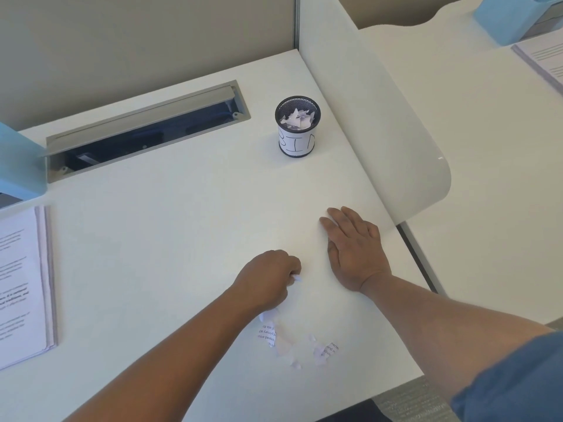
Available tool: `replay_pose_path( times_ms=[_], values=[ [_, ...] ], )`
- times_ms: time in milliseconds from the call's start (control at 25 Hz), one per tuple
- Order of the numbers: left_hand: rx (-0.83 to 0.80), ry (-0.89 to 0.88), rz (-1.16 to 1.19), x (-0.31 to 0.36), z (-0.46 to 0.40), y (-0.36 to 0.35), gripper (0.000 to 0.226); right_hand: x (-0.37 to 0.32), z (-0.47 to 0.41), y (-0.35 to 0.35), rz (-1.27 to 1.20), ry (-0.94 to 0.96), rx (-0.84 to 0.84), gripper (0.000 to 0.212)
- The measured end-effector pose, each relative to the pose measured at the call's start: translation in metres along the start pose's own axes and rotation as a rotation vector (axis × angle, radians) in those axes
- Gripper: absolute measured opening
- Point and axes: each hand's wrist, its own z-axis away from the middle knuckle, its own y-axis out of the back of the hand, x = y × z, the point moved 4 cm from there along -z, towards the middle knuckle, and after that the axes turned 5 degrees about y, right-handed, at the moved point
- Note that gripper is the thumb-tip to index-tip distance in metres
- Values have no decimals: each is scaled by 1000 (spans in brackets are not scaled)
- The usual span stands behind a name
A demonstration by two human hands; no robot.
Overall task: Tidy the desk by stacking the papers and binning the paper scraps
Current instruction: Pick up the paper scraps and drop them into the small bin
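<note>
While our left hand (268, 278) is pinching flimsy paper scraps (297, 345) by their edges, our right hand (355, 248) is lying flat, fingers open, on the tabletop (170, 239).

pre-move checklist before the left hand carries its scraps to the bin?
1. Left hand has a grip on a scrap: ok, white paper shows at its fingers.
2. Mesh bin upright, mouth open: ok.
3. Room in bin: cannot tell, scraps already near the rim.
4. Path from hand to bin free: ok, bare desk between.
5. Right hand out of the way: ok, flat on the desk, beside the path.
6. Desk cleared of scraps: not ok, loose scraps remain near the front edge.
</note>
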Motion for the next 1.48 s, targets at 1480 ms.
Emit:
replay_pose_path(
  times_ms=[1480],
  values=[
    [786, -29, 514, 17, -127, 200, 27, 2, -1, 0, -4, 15, 17, 54]
  ],
)
